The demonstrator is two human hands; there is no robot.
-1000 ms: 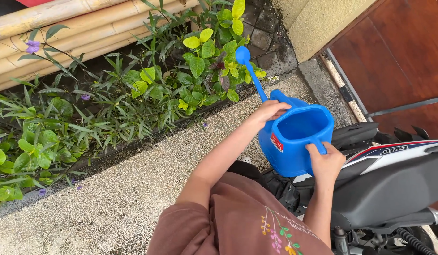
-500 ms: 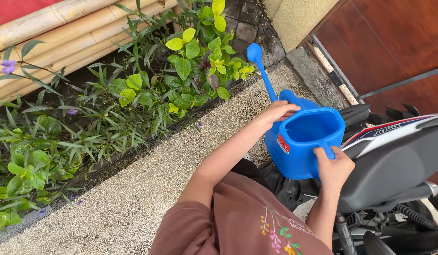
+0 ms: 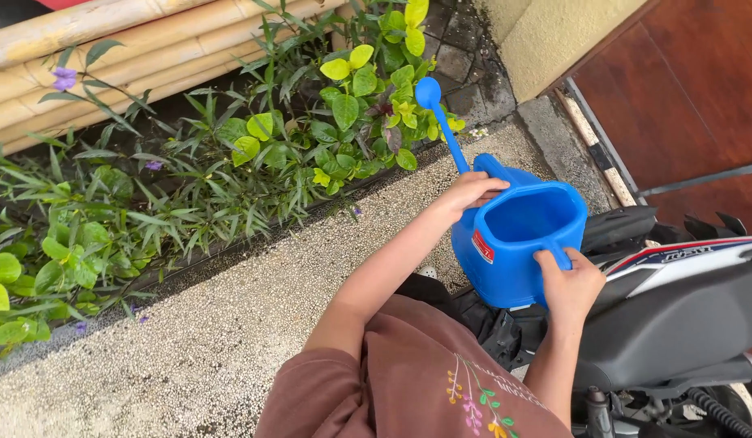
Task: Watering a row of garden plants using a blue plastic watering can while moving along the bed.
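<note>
Blue plastic watering can (image 3: 514, 243) held beside the black scooter seat (image 3: 676, 324): right hand (image 3: 569, 284) fingers clamped on handle, left hand (image 3: 467, 193) fingers curled over rim. Risk: tilt spills onto seat.

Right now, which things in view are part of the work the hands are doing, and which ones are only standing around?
In use:
- blue watering can, spout toward the plants
- left hand on its front rim
- right hand gripping its handle
- green plants in the bed under the spout

Just nearby:
- motorbike
- bamboo poles
- brown gate
- pebbled paving
</note>
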